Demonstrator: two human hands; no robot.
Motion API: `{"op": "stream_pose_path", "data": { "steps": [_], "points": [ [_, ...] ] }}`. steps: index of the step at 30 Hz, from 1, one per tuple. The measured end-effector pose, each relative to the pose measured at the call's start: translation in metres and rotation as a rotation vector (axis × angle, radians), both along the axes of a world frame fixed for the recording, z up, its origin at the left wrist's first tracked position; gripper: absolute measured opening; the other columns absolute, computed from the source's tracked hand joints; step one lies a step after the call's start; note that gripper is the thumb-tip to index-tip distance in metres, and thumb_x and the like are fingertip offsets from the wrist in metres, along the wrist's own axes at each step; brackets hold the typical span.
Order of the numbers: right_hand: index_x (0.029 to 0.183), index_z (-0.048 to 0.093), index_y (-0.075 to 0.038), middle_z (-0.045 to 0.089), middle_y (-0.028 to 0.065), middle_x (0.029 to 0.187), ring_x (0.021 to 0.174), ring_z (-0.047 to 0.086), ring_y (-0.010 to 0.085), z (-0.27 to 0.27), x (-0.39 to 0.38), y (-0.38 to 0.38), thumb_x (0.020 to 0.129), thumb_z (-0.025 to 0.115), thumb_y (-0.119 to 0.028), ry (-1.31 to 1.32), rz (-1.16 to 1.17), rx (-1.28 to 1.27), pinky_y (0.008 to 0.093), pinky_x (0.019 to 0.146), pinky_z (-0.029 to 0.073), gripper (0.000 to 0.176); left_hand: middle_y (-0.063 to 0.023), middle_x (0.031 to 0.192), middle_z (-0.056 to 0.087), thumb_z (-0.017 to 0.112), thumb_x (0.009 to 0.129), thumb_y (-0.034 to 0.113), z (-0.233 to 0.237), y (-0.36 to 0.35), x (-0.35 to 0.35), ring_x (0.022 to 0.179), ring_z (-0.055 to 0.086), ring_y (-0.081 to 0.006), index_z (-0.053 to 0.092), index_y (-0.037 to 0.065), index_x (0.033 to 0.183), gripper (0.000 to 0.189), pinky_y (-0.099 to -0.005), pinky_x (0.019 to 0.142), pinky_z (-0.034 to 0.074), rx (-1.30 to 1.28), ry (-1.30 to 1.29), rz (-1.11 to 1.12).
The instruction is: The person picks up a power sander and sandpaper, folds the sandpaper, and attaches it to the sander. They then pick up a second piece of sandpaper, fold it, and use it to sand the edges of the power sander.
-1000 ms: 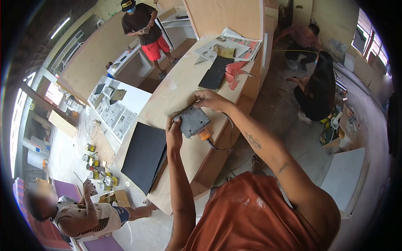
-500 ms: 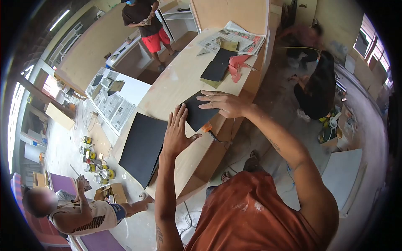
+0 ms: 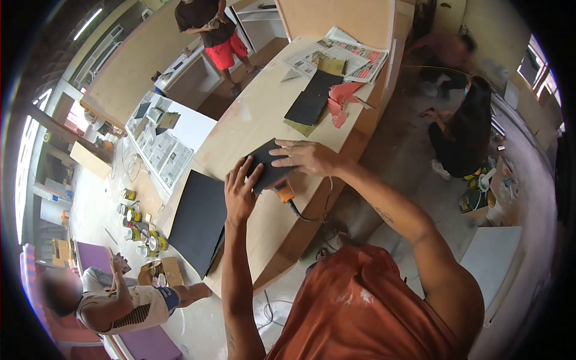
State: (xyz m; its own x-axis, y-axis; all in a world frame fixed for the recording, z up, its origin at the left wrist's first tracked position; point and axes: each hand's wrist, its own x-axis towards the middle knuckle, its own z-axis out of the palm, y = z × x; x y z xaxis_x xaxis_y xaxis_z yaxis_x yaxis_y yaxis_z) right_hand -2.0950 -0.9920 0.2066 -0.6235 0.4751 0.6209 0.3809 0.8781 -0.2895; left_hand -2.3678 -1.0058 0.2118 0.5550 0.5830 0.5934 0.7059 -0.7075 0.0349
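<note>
A small black sheet, which looks like sandpaper, lies between my two hands over the wooden tabletop, slightly tilted. My left hand grips its left edge, fingers bent over the top. Long fingers of my right hand lie across its right side; the thumb is hidden. Partly under the sheet, an orange corded power tool shows, its cord hanging past the table edge. To the left of my left hand rests a stack of large black sheets.
Further up the wooden table are black strips, a torn red sheet and newspapers. Paint cans stand on the floor at left. Other people are at left, at the back and crouching at right.
Both hands have shifted slightly left and down with the small black sheet. My left fingers have bent over its edge, and more of the orange tool now shows.
</note>
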Motion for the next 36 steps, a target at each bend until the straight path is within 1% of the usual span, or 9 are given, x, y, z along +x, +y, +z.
{"op": "stream_pose_path", "data": {
  "steps": [4,5,9,13,18,20,22,26,36],
  "points": [
    [0.124,0.064,-0.013,0.062,0.0077,0.129,0.125,0.054,0.028,0.003,-0.003,0.028,0.086,0.065,-0.006,0.188,0.079,-0.2,0.0396,0.102,0.045,0.038,-0.005,0.121,0.067,0.074,0.078,0.016,0.018,0.008,0.008,0.107,0.065,-0.022,0.067,0.016,0.119,0.042,-0.0358,0.088,0.046,-0.15,-0.053,0.058],
    [0.118,0.066,-0.01,0.067,0.0092,0.117,0.114,0.061,0.0283,0.004,-0.006,0.031,0.092,0.061,-0.01,0.278,0.106,-0.355,0.0393,0.097,0.048,0.027,-0.0057,0.112,0.07,0.072,0.081,0.018,0.02,0.006,0.011,0.097,0.067,-0.0228,0.069,0.015,0.115,0.034,-0.035,0.083,0.048,-0.201,-0.08,0.108],
    [0.116,0.066,-0.008,0.068,0.011,0.113,0.107,0.064,0.0295,0.007,-0.005,0.041,0.094,0.06,-0.014,0.237,0.097,-0.534,0.0388,0.093,0.049,0.024,-0.0119,0.084,0.072,0.064,0.091,0.025,0.026,0.006,0.016,0.07,0.067,-0.0276,0.074,0.012,0.102,0.02,-0.0367,0.067,0.052,-0.318,-0.116,0.283],
    [0.118,0.066,-0.007,0.069,0.0142,0.109,0.101,0.066,0.0282,0.012,0.0,0.049,0.096,0.059,-0.026,0.091,0.162,-0.667,0.0374,0.089,0.049,0.03,-0.0211,0.069,0.063,0.059,0.094,0.027,0.029,0.002,0.017,0.064,0.063,-0.035,0.074,0.007,0.094,0.024,-0.0409,0.061,0.05,-0.542,-0.031,0.382],
    [0.12,0.065,-0.005,0.07,0.0156,0.109,0.102,0.065,0.0236,-0.014,-0.014,0.062,0.098,0.058,-0.026,0.112,0.168,-0.761,0.0335,0.092,0.047,0.032,-0.0195,0.083,0.07,0.055,0.098,0.022,-0.01,0.02,0.012,0.073,0.067,-0.0256,0.07,0.0,0.103,0.028,-0.0324,0.071,0.051,-0.702,-0.358,0.291],
    [0.12,0.066,-0.005,0.07,0.0138,0.111,0.104,0.064,0.0212,-0.02,-0.015,0.063,0.098,0.058,-0.022,0.177,0.224,-0.863,0.0327,0.094,0.047,0.029,-0.0134,0.098,0.071,0.053,0.1,0.02,-0.023,0.009,0.012,0.086,0.065,-0.0173,0.065,-0.003,0.115,0.03,-0.0308,0.083,0.05,-0.798,-0.807,0.071],
    [0.12,0.066,-0.005,0.07,0.012,0.112,0.105,0.063,0.0188,-0.021,-0.018,0.066,0.098,0.057,-0.017,0.217,0.31,-0.964,0.0319,0.095,0.046,0.027,-0.012,0.108,0.069,0.053,0.101,0.023,-0.028,0.004,0.008,0.103,0.059,-0.0166,0.063,-0.005,0.119,0.035,-0.0311,0.093,0.046,-0.89,-0.851,0.036],
    [0.118,0.067,-0.005,0.068,0.0087,0.114,0.11,0.06,0.0163,-0.016,-0.017,0.065,0.096,0.057,-0.008,0.279,0.364,-1.06,0.0322,0.099,0.044,0.024,-0.0142,0.113,0.068,0.054,0.099,0.034,-0.04,0.006,-0.002,0.108,0.06,-0.0192,0.063,-0.004,0.12,0.044,-0.0318,0.096,0.044,-1.016,-1.031,-0.056],
    [0.112,0.07,-0.002,0.071,0.0123,0.109,0.1,0.066,0.0183,-0.007,-0.015,0.066,0.093,0.066,-0.022,0.193,0.253,-0.908,0.0316,0.091,0.049,0.028,-0.0096,0.103,0.07,0.062,0.095,0.015,-0.005,0.002,0.013,0.092,0.062,-0.0117,0.063,-0.006,0.12,0.033,-0.0272,0.083,0.049,-1.026,-0.924,0.052]
  ]
}}
